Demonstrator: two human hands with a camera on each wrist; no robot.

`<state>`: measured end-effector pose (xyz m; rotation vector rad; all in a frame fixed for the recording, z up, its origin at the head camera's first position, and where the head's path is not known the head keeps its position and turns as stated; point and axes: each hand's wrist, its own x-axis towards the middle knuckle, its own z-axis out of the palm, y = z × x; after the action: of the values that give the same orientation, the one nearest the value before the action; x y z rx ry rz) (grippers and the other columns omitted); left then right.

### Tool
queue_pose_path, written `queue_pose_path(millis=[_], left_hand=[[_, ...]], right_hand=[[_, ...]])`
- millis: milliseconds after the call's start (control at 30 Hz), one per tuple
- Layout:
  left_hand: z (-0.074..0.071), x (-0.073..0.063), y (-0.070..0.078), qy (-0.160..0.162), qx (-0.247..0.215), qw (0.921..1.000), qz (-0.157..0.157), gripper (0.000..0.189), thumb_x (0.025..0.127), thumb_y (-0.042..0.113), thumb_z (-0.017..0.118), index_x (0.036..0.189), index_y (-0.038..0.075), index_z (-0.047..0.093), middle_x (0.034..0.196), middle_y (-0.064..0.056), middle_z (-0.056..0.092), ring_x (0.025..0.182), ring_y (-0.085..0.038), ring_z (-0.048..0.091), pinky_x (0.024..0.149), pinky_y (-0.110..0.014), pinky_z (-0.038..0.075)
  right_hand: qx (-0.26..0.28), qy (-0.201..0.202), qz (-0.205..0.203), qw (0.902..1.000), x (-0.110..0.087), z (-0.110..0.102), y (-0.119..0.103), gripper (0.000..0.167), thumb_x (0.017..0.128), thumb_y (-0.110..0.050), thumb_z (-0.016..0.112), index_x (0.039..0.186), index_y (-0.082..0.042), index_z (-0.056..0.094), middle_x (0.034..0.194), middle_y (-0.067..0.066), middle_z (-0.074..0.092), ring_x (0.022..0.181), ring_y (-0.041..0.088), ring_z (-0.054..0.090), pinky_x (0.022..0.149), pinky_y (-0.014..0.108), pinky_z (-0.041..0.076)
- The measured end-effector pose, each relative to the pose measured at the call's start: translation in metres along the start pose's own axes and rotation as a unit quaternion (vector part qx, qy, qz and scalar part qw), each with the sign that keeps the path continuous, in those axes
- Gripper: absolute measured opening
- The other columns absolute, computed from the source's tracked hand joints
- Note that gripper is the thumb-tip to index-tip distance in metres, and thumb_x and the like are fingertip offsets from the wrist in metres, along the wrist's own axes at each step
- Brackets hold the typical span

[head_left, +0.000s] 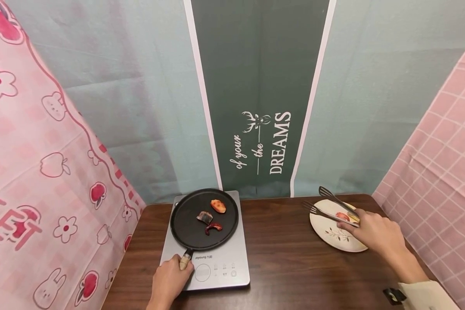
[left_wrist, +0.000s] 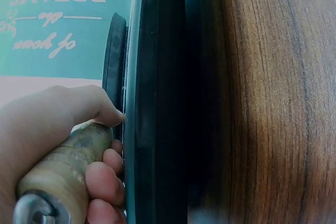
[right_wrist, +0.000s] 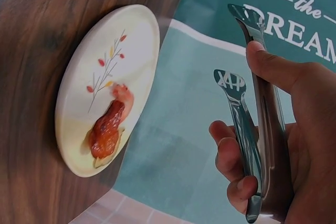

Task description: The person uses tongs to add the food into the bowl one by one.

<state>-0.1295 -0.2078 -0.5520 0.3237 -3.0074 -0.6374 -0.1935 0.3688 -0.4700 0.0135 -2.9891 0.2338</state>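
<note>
The black pan (head_left: pixel 190 224), bearing three food pieces (head_left: pixel 218 206), sits on a silver cooktop (head_left: pixel 238 247) labelled "Joyoung"; the left hand (head_left: pixel 171 275) is wrapped round the pan's handle (head_left: pixel 184 261). Well right of the pan are a patterned plate (head_left: pixel 322 224) bearing food (right_wrist: pixel 107 129) and the right hand (head_left: pixel 379 232), clasping metal tongs (right_wrist: pixel 273 156), tips apart. Brown wood-grain surface (head_left: pixel 279 258) shows right of the pan; behind it hangs a green curtain (head_left: pixel 255 64) reading "of your the DREAMS".
</note>
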Motion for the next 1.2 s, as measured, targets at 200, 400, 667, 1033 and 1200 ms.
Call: queue_pose_path(millis=[200, 400, 667, 1033, 1200], left_hand=[[0.001, -0.001, 0.000, 0.006, -0.001, 1.0000, 0.004, 0.030, 0.084, 0.036, 0.073, 0.076, 0.010, 0.061, 0.064, -0.010, 0.060, 0.061, -0.032, 0.064, 0.056, -0.052, 0.046], [0.001, -0.001, 0.000, 0.009, -0.002, 0.9999, 0.005, 0.030, 0.084, 0.036, 0.074, 0.076, 0.010, 0.061, 0.064, -0.010, 0.060, 0.061, -0.032, 0.064, 0.056, -0.052, 0.046], [0.002, -0.001, 0.000, 0.015, -0.003, 0.9999, 0.006, 0.029, 0.084, 0.035, 0.074, 0.075, 0.010, 0.061, 0.064, -0.009, 0.059, 0.060, -0.032, 0.062, 0.056, -0.051, 0.046], [0.001, -0.002, 0.001, 0.024, -0.007, 0.9997, 0.007, 0.029, 0.082, 0.034, 0.073, 0.074, 0.010, 0.060, 0.062, -0.008, 0.057, 0.058, -0.030, 0.060, 0.055, -0.050, 0.045], [0.006, -0.001, -0.003, 0.036, -0.002, 0.9993, 0.013, 0.029, 0.083, 0.035, 0.073, 0.075, 0.010, 0.061, 0.062, -0.009, 0.057, 0.058, -0.030, 0.060, 0.055, -0.052, 0.045]], right_hand=[[-0.002, -0.004, 0.002, 1.0000, -0.005, 0.002, 0.015, 0.085, 0.087, -0.074, 0.069, 0.118, 0.005, 0.066, 0.101, 0.036, 0.071, 0.077, 0.058, 0.066, 0.055, 0.062, 0.045], [0.001, -0.007, -0.003, 1.0000, -0.009, 0.001, 0.032, 0.081, 0.090, -0.071, 0.068, 0.128, 0.001, 0.066, 0.104, 0.035, 0.071, 0.082, 0.061, 0.066, 0.056, 0.064, 0.045], [0.002, -0.022, 0.023, 0.9995, -0.020, -0.007, 0.052, 0.085, 0.092, -0.074, 0.064, 0.124, 0.004, 0.064, 0.104, 0.039, 0.068, 0.080, 0.060, 0.065, 0.053, 0.061, 0.043], [-0.003, -0.047, 0.042, 0.9980, -0.037, -0.010, 0.077, 0.075, 0.093, -0.071, 0.065, 0.099, 0.004, 0.062, 0.084, 0.033, 0.065, 0.066, 0.050, 0.063, 0.049, 0.056, 0.041], [-0.002, -0.052, 0.041, 0.9978, -0.044, -0.010, 0.083, 0.073, 0.093, -0.070, 0.066, 0.103, 0.003, 0.061, 0.076, 0.028, 0.065, 0.063, 0.047, 0.062, 0.049, 0.057, 0.042]])
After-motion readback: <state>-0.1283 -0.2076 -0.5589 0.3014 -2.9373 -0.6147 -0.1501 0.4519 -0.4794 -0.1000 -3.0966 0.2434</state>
